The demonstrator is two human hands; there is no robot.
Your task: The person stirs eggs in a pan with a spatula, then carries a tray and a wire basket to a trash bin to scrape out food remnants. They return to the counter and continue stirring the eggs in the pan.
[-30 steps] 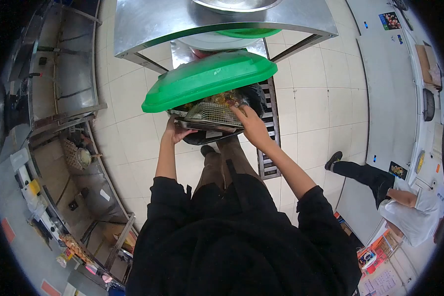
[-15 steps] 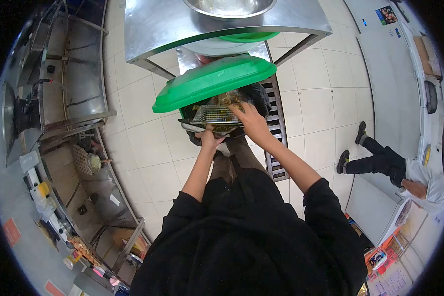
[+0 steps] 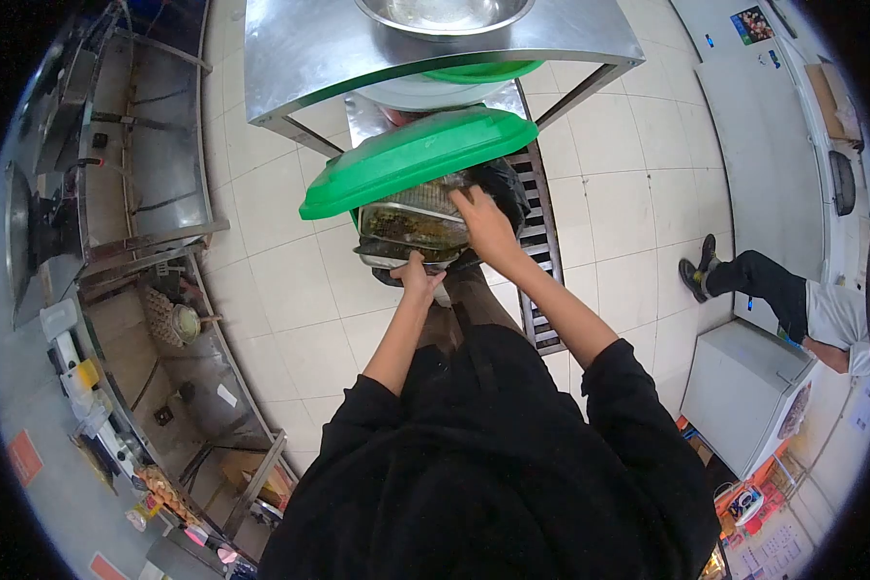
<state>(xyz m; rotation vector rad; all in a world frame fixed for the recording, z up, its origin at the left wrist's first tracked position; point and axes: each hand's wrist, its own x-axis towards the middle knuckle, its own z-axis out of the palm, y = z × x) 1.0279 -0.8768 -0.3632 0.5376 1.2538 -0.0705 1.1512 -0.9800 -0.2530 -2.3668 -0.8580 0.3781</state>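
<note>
A rectangular wire-mesh basket (image 3: 412, 227), with wet brown-green scraps on it, is tilted over a bin lined with a black bag (image 3: 501, 188). My right hand (image 3: 485, 228) grips its right edge, thumb and fingers closed. My left hand (image 3: 419, 277) has its fingers wrapped round the near rim of a shallow metal tray (image 3: 382, 260) just below the basket. Behind them a green lid (image 3: 420, 159) leans slantwise over the bin, hiding its far part.
A steel table (image 3: 309, 58) carrying a metal bowl (image 3: 445, 17) stands ahead. A slotted floor drain (image 3: 541, 246) runs to the right of the bin. Steel shelving (image 3: 164, 217) lines the left side. Another person (image 3: 778, 290) stands at right by a white cabinet (image 3: 744, 387).
The basket has tipped, so its scrap-covered face now shows where its mesh side showed before. Both hands keep their hold. The other person's legs have shifted.
</note>
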